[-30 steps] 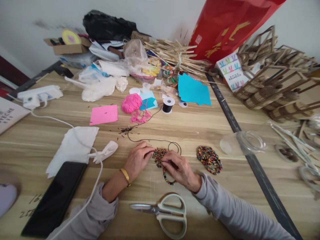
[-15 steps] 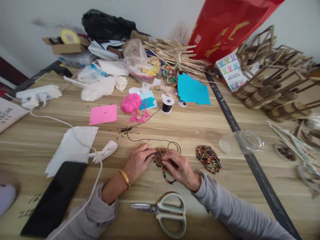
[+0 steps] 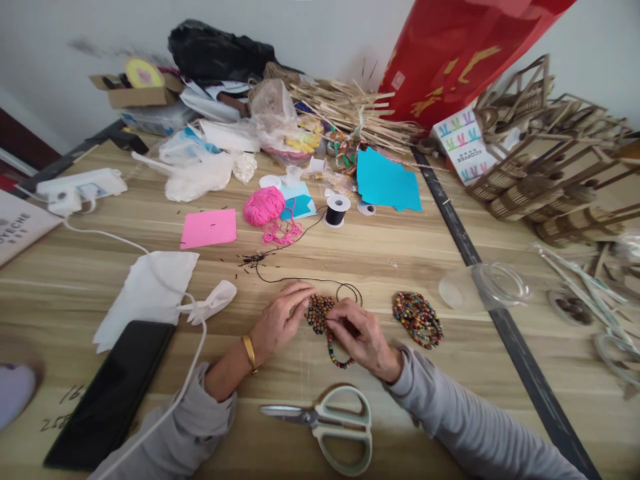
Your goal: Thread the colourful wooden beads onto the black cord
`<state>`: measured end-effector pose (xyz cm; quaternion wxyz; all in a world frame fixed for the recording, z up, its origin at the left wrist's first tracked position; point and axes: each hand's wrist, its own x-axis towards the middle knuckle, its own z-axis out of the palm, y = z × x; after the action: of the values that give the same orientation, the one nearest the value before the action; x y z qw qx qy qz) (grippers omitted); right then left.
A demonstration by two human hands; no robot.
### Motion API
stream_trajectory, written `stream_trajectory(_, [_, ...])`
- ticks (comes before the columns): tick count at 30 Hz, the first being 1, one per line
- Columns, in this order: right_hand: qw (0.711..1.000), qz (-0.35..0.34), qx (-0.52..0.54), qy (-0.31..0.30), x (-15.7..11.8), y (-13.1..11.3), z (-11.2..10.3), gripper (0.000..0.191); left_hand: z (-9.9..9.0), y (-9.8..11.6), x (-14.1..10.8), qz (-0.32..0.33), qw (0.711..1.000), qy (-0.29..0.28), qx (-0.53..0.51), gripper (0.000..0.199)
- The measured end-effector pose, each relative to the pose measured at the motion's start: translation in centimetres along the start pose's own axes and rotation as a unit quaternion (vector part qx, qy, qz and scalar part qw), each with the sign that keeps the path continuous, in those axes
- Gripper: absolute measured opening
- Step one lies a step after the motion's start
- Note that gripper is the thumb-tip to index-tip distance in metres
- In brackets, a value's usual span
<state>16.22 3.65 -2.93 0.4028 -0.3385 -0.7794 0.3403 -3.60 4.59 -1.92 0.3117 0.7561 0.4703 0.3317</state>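
Observation:
A cluster of loose multicoloured beads lies on the wooden table between my hands. My left hand rests at the left edge of the cluster, its fingers stretched out together and the thumb apart. On the right, my right hand pinches the end of a bead string over the cluster. That string curves down below the fingers; the exact grip point is hidden. Black cord runs from near the right hand back to a spool. Several finished bead strings lie coiled to the right.
Scissors lie in front of me. A black phone-like slab, white paper and a white cable are on the left. Pink yarn, blue sheets and a clear plastic container lie further off.
My left fingers have straightened and come away from their pinch at the beads. The right hand keeps nearly the same place and grip. The view has shifted slightly.

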Motion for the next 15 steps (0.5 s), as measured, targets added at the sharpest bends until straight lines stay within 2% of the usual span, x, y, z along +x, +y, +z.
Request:
stream_trajectory(6, [1.0, 0.01, 0.011, 0.014, 0.03, -0.34, -0.18, 0.005, 0.16, 0.0, -0.29, 0.042, 0.994, -0.101, -0.013, 0.043])
stream_trajectory(15, [1.0, 0.002, 0.019, 0.022, 0.16, -0.67, -0.47, 0.006, 0.81, 0.08, -0.97, 0.091, 0.982, -0.167, -0.006, 0.051])
